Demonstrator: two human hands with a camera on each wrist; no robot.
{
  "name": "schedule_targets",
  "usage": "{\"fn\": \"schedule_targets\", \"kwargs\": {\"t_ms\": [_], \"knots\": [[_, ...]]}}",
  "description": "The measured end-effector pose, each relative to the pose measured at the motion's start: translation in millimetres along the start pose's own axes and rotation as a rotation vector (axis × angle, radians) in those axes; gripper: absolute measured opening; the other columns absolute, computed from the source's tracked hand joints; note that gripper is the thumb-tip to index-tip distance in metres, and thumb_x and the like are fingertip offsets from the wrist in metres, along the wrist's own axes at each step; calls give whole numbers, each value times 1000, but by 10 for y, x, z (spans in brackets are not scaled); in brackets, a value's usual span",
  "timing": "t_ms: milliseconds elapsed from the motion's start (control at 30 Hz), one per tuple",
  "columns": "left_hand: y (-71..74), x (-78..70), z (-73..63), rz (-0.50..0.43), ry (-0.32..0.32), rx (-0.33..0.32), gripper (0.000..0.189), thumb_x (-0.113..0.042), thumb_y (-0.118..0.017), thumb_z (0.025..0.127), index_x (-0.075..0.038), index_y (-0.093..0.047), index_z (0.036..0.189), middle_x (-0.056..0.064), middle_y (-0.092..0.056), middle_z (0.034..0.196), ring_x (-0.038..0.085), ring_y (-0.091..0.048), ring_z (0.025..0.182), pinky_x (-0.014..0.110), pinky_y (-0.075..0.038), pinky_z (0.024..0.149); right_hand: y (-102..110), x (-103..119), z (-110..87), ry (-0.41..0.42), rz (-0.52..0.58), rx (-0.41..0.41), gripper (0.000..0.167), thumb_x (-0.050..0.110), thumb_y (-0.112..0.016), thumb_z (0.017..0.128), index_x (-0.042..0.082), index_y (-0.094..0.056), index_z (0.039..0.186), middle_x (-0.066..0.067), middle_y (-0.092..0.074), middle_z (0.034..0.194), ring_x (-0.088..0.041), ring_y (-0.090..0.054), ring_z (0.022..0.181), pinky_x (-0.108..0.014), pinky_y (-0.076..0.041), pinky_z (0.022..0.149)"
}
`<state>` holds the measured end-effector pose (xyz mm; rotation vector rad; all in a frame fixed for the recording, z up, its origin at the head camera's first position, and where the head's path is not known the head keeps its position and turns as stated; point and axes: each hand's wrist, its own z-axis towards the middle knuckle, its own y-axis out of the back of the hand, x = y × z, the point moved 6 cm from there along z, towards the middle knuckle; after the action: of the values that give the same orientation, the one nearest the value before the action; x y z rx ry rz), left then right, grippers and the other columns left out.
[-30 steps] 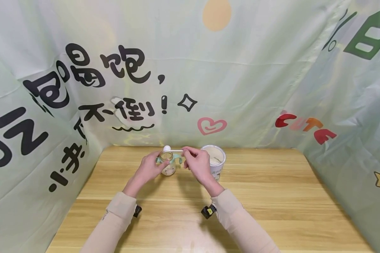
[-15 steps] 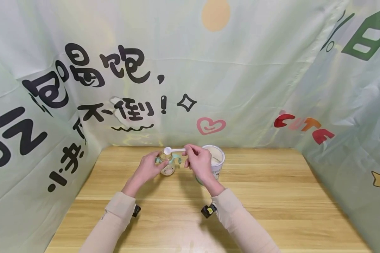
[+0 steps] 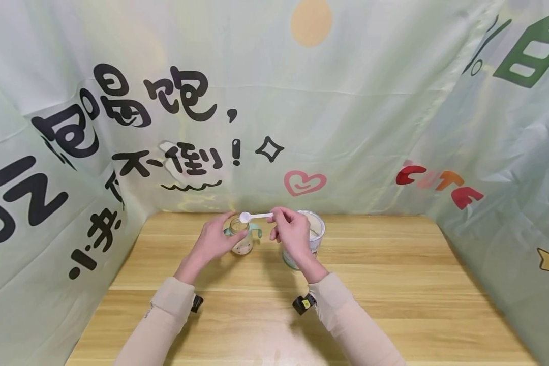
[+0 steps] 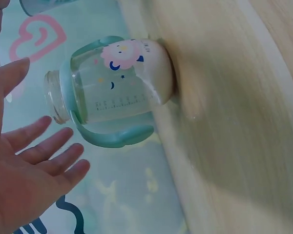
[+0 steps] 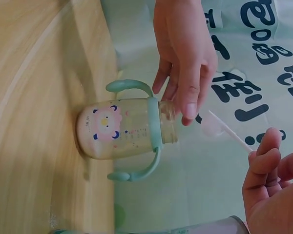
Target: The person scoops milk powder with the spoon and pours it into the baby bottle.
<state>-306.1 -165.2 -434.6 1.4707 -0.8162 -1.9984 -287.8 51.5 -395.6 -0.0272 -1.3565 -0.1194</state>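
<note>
A clear baby bottle point(image 3: 242, 247) with green handles stands uncapped on the table, a whitish layer at its bottom point(image 4: 158, 80). My left hand point(image 3: 215, 240) is beside the bottle's neck, thumb and fingers spread; in the left wrist view its fingertips point(image 4: 78, 168) are apart from the glass. My right hand point(image 3: 292, 233) pinches the handle of a white measuring scoop point(image 3: 245, 217). The scoop's bowl is above the bottle's mouth, hollow side facing the head camera. Partly behind my right hand stands an open can point(image 3: 314, 246) of pale powder.
The wooden table point(image 3: 393, 284) meets a printed fabric backdrop point(image 3: 357, 152) just behind the bottle and can. Fabric also hangs at the left and right sides. A small black camera point(image 3: 303, 304) is strapped at my right wrist.
The scoop has turned from bowl-down over the bottle to hollow side showing, then shifted slightly right with my right hand. My left fingers have spread away from the bottle's neck.
</note>
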Motion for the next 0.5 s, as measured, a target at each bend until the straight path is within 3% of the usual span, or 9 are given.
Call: {"fn": "schedule_targets", "kwargs": {"t_ms": [500], "knots": [[-20, -170, 57, -11, -92, -27, 72, -44, -79, 93, -7, -56, 150, 19, -58, 153, 43, -52, 143, 60, -40, 122, 196, 18, 37, 10, 10, -28, 21, 12, -59, 104, 2, -78, 103, -25, -77, 92, -9, -58, 44, -18, -47, 45]]}}
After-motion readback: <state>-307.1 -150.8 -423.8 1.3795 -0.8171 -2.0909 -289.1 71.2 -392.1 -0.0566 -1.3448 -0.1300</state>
